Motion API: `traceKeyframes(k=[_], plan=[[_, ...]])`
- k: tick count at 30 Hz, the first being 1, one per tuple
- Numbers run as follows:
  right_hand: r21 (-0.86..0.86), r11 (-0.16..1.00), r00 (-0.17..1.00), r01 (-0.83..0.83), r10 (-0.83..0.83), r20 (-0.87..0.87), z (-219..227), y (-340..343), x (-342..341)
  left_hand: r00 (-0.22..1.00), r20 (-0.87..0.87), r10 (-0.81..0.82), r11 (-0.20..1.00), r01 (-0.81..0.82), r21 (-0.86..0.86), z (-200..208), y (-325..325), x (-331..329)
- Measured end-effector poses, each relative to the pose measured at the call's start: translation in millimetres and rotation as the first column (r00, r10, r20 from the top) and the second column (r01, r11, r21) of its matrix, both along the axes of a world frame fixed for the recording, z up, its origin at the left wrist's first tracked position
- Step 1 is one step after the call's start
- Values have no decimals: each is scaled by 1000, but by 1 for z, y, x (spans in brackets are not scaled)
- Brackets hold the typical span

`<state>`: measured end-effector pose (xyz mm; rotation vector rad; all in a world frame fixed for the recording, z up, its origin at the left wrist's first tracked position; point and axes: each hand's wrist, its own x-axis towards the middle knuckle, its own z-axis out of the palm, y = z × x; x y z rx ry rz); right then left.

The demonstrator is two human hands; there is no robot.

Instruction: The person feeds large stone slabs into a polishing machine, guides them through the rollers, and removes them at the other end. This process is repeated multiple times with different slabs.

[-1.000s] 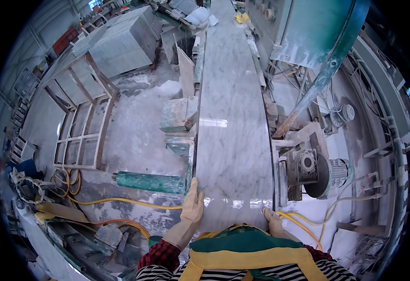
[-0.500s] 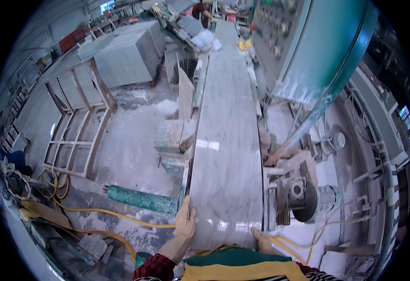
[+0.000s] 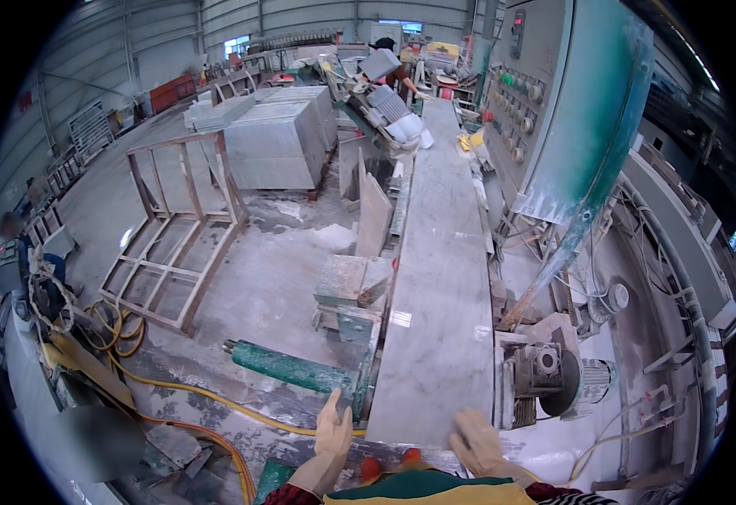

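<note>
A long, narrow, polished pale-grey marble slab point(image 3: 437, 337) stretches away from me down the middle. My left hand point(image 3: 333, 431), in a cream glove, is off the slab's near left corner, thumb apart from the fingers and nothing in it. My right hand point(image 3: 476, 439), gloved likewise, rests with fingers stretched out over the near right end of the slab. It grips nothing, and part of its palm side is hidden. Below the slab's near end show two orange shoe tips point(image 3: 371, 468).
To the left lie a green roller point(image 3: 291, 367), a yellow hose point(image 3: 217, 402) and a rusty metal frame point(image 3: 185, 273). Stacked slabs point(image 3: 271, 151) stand beyond. A motor point(image 3: 591, 380) and green-white control cabinet point(image 3: 578, 109) flank the right side. A person point(image 3: 402, 77) works at the far end.
The view has tilted up and shows more of the hall. My left hand has come off the slab's left edge. My right hand has flattened over its near right end.
</note>
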<state>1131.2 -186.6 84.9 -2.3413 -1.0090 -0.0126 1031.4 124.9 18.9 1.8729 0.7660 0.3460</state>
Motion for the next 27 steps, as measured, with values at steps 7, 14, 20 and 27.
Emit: traceKeyframes(k=[7, 14, 20, 27], plan=[[-104, 889, 884, -446, 456, 106, -35, 137, 2, 964, 128, 231, 971, -236, 22, -52, 9, -85], [-77, 800, 778, -596, 598, 192, -42, 131, 12, 923, -61, 380, 924, -382, -17, -41, -28, -153], [-103, 870, 797, -483, 485, 361, -96, 81, 30, 893, -104, 437, 897, -441, -22, -27, -100, -207], [-271, 920, 951, -285, 307, 40, -79, -14, 35, 856, -239, 459, 886, -462, 49, 6, -175, -289]])
